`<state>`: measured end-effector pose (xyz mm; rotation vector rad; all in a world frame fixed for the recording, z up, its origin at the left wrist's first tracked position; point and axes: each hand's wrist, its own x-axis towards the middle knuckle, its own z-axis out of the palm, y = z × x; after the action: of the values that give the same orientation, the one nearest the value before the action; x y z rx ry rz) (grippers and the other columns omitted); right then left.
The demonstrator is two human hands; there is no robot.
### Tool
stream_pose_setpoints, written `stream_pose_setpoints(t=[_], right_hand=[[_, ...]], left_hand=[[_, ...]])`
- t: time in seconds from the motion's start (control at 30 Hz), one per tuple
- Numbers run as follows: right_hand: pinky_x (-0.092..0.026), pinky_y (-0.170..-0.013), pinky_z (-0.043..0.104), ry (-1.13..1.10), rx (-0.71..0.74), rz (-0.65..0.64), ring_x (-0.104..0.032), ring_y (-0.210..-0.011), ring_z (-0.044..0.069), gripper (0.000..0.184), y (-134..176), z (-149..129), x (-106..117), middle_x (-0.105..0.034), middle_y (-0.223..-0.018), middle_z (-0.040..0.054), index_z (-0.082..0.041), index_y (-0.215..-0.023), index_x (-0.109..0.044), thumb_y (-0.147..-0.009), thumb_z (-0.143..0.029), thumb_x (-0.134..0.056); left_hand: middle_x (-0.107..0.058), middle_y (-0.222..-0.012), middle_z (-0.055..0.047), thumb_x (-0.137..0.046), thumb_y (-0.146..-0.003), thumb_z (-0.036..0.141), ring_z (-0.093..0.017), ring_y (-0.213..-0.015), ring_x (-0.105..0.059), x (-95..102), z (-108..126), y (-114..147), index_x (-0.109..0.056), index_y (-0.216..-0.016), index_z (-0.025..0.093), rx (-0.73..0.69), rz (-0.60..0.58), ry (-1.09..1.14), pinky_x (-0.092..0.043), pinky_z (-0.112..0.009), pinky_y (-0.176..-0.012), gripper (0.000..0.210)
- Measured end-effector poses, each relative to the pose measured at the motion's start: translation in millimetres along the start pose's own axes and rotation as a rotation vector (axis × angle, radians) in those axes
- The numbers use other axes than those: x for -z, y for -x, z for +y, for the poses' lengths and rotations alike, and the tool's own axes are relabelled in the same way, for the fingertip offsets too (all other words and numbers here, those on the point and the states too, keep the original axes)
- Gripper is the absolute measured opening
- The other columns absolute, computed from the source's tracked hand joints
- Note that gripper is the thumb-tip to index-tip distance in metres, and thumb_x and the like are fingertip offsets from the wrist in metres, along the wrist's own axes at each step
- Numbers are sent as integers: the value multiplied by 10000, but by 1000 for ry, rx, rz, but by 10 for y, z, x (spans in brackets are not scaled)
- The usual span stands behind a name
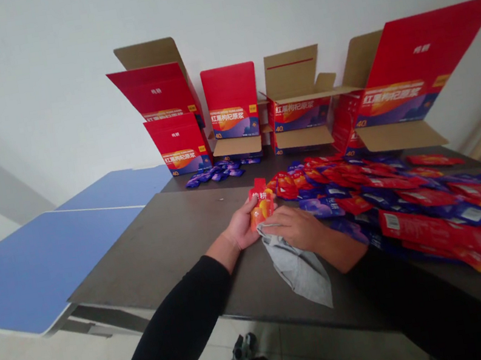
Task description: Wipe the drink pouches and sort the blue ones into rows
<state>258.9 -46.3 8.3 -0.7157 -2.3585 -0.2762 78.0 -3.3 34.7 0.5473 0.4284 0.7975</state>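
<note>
My left hand point(242, 225) is closed around a red and orange pouch point(263, 202) near the middle of the dark table, its printed face toward me. In my right hand point(297, 227) is a grey cloth point(296, 269), bunched under the fingers and hanging down toward the table's front edge. The cloth and right fingers are at the pouch's lower right side. A wide heap of red and purple pouches point(390, 192) lies just right of my hands.
Several red cartons point(234, 116) with raised flaps stand along the wall. Small purple pouches point(216, 173) lie before the left cartons. A blue-topped table point(50, 255) adjoins the dark table point(151, 250) on the left.
</note>
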Motion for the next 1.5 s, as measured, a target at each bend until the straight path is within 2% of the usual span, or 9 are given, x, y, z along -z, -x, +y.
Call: stream_pose_setpoints(t=[0.17,0.27,0.4,0.7,0.8,0.97,1.17,1.3,1.5], right_hand=[[-533,-818,363,94,-54,87,-591,-972,230,322,-18,35,-4,-714,-1113,56,-234,-1123,-728,-921,-112,-509],[-534,-835,379,102,-161,162,-579,-964,235,373,-4,102,4,-696,-1111,78,-214,-1110,-733,-886,-69,-473],[-527,-892,419,63,-352,209,-567,-1023,255,455,39,207,-13,-665,-1092,81,-240,-1124,-726,-801,-44,-472],[-498,-949,481,49,-578,428,-553,-1015,267,477,67,402,39,-598,-1047,103,-205,-1138,-711,-746,-53,-487],[-496,-953,470,84,-515,433,-559,-1027,265,496,52,353,85,-607,-1060,101,-207,-1153,-705,-740,-42,-484],[-515,-912,391,55,-231,255,-595,-1009,225,455,-12,44,81,-683,-1086,56,-277,-1142,-719,-839,-57,-460],[-504,-825,329,116,18,108,-602,-1008,203,309,-90,-232,19,-719,-1095,15,-316,-1168,-700,-946,-176,-537],[-498,-806,311,116,-29,102,-588,-1006,204,280,-112,-231,-19,-712,-1075,26,-292,-1129,-717,-935,-171,-555],[-506,-879,350,33,-239,198,-569,-1007,224,456,-101,-100,-84,-656,-1090,66,-248,-1163,-700,-821,-22,-501]], left_hand=[[-709,-952,-95,-586,-937,240,-165,-750,-696,30,-101,1,-633,-1153,146,-4,-67,-53,-556,-281,-728,240],[-707,-988,-103,-592,-939,269,-198,-833,-711,50,-120,14,-626,-1157,158,45,-90,-87,-570,-345,-792,247],[-711,-1036,-123,-576,-949,343,-230,-855,-718,67,-102,45,-611,-1193,163,158,-73,-161,-579,-382,-750,305],[-717,-981,-172,-475,-979,454,-226,-784,-710,66,-44,40,-613,-1213,93,250,-137,-165,-501,-276,-592,451],[-708,-991,-154,-454,-982,467,-208,-775,-692,44,-10,39,-623,-1204,113,198,-116,-67,-484,-265,-576,451],[-690,-839,-96,-486,-954,527,-169,-668,-647,16,-15,41,-671,-1028,120,167,-80,17,-468,-251,-569,453],[-678,-765,-105,-385,-906,715,-208,-691,-662,22,-75,38,-684,-930,102,296,-61,12,-522,-330,-718,682],[-666,-688,-90,-384,-876,761,-203,-643,-656,9,-120,59,-669,-844,120,273,-81,-34,-519,-315,-677,702],[-622,-619,-44,-401,-815,825,-136,-548,-592,-23,-189,47,-612,-748,134,220,-45,-117,-445,-225,-525,725]])
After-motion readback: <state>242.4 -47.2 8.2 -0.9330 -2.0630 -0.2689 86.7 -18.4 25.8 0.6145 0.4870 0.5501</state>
